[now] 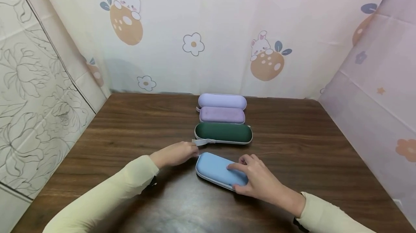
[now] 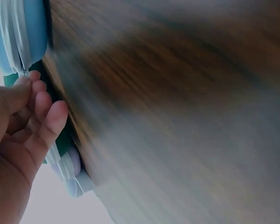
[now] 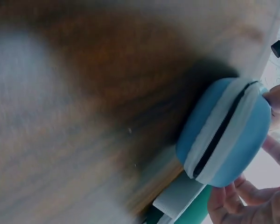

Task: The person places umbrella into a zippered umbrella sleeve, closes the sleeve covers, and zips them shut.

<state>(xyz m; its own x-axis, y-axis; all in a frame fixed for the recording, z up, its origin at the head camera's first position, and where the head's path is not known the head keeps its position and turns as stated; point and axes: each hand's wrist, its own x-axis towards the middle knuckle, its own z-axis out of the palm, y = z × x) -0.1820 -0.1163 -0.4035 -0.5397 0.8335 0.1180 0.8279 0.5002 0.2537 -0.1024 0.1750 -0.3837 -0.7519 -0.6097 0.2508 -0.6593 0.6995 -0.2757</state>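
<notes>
A light blue zip-up glasses case point(image 1: 216, 168) lies slanted on the table in front of me. At its left end, my left hand point(image 1: 178, 153) pinches the small zipper pull point(image 2: 23, 73) between thumb and forefinger. My right hand point(image 1: 260, 180) grips the case's right end, thumb on the near side and fingers over the top and far side. In the right wrist view, a dark gap runs between the pale zipper tapes point(image 3: 224, 130) at that end. Whatever is inside the case cannot be seen.
Behind the blue case lie a dark green case point(image 1: 224, 133) with a pale strap point(image 1: 203, 142), a purple case point(image 1: 222, 115) and a lavender case point(image 1: 222, 101), lined up in a row. A printed curtain point(image 1: 224, 45) hangs along the back edge of the wooden table point(image 1: 146, 117).
</notes>
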